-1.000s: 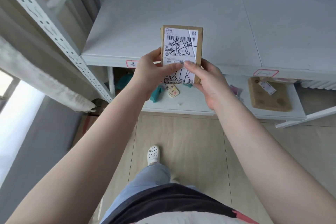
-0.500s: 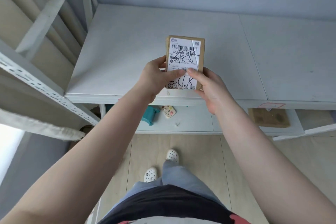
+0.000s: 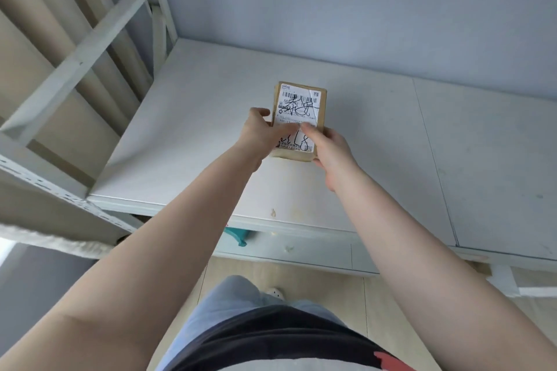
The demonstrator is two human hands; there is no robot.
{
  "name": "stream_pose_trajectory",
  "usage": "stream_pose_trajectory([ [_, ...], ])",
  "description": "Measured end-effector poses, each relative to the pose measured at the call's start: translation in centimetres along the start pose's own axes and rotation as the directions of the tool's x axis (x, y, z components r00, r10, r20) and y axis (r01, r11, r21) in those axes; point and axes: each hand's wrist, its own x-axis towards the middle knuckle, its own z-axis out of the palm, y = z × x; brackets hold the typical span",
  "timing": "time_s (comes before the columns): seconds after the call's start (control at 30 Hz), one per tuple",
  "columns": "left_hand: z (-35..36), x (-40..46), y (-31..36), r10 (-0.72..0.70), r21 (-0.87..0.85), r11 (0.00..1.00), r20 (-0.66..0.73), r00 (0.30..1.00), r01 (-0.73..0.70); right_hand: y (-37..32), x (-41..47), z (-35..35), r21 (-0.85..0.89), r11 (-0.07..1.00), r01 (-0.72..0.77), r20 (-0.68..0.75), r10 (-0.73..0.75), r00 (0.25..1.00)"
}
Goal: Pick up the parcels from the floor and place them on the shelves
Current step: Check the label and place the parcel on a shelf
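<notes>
A small brown cardboard parcel [image 3: 301,105] with a white shipping label and black handwriting is held over the white shelf board [image 3: 193,135], well past its front edge. My left hand [image 3: 262,135] grips the parcel's left side and near end. My right hand [image 3: 328,147] grips its right side, thumb lying on the label. Whether the parcel's underside touches the board cannot be told.
The shelf's perforated white upright [image 3: 54,187] and a diagonal brace [image 3: 81,51] stand at the left. A grey wall [image 3: 361,9] closes the back. A lower shelf [image 3: 301,253] holds a teal object [image 3: 236,235]. Tan floor tiles and my shoe [image 3: 275,292] lie below.
Both hands have carried the parcel forward from the shelf's front edge to above the board's middle. I have stepped closer, so the lower shelf is mostly hidden.
</notes>
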Motion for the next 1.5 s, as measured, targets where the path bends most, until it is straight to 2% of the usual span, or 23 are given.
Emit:
stream_pose_trajectory([
  [0.13,0.0,2.5,0.4,0.033,-0.018,0.999,0.003,0.999,-0.033,-0.1,2.9,1.5,0.013,0.998,0.056,-0.090,-0.055,0.994],
  [0.27,-0.5,4.6,0.3,0.033,0.022,0.999,0.117,0.993,-0.036,0.2,4.7,1.8,0.010,0.991,0.132,-0.028,-0.132,0.991],
  [0.37,-1.1,6.1,-0.4,0.045,0.068,0.996,0.144,0.989,-0.055,0.7,5.5,1.5,-0.058,0.980,0.190,0.027,-0.189,0.982],
  [0.53,-1.8,7.3,-1.1,0.072,0.081,0.993,0.171,0.983,-0.087,1.3,6.6,1.3,-0.091,0.963,0.253,0.008,-0.253,0.967],
  [0.63,-1.9,7.7,-1.6,0.119,0.132,0.981,0.157,0.980,-0.140,1.6,7.0,1.2,-0.113,0.949,0.294,0.019,-0.293,0.956],
  [0.77,-1.7,8.8,-2.4,0.206,0.194,0.957,0.072,0.976,-0.216,2.2,8.1,0.9,-0.190,0.921,0.341,0.019,-0.343,0.939],
  [1.0,-1.3,10.1,-2.1,0.256,0.257,0.929,0.069,0.964,-0.265,1.8,9.7,0.4,-0.415,0.841,0.347,-0.008,-0.385,0.923],
  [1.5,-0.1,13.7,-0.6,0.215,0.306,0.925,0.072,0.974,-0.227,-0.7,12.9,-0.7,-0.539,0.784,0.309,0.002,-0.366,0.931],
])
